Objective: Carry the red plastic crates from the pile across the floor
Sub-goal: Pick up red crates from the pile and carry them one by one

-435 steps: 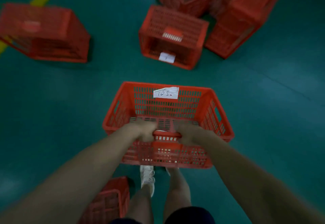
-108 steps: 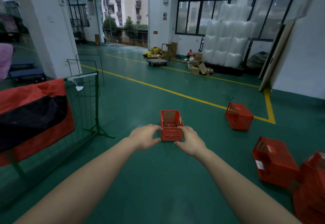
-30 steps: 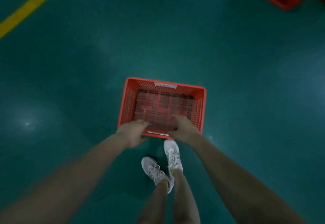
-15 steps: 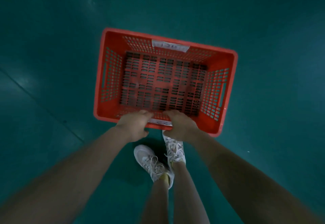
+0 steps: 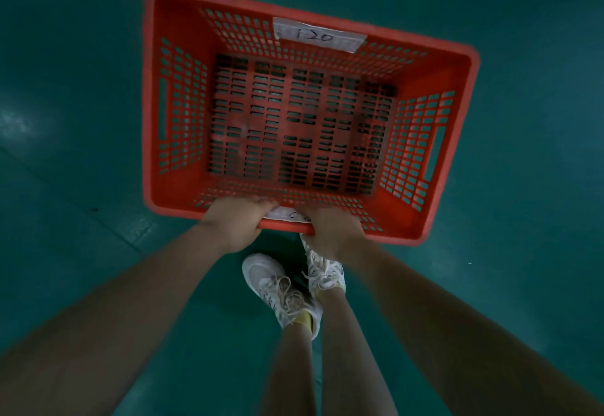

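A red plastic crate [image 5: 183,16] with slotted walls and floor fills the upper middle of the head view, open side up and nothing inside. A white paper label [image 5: 318,35] sits on its far wall. My left hand [image 5: 237,221] and my right hand [image 5: 335,229] grip the near rim side by side, fingers curled over the edge, with a second white label between them. Whether the crate rests on the floor or hangs just above it cannot be told.
Dark green floor [image 5: 81,154] surrounds the crate on all sides, with a faint seam line at the left. My two white shoes [image 5: 277,285] stand right behind the crate's near wall. No other crates are in view.
The crate looks larger and nearer the camera than half a second ago. Both hands keep the same grip on the near rim. The feet have barely shifted.
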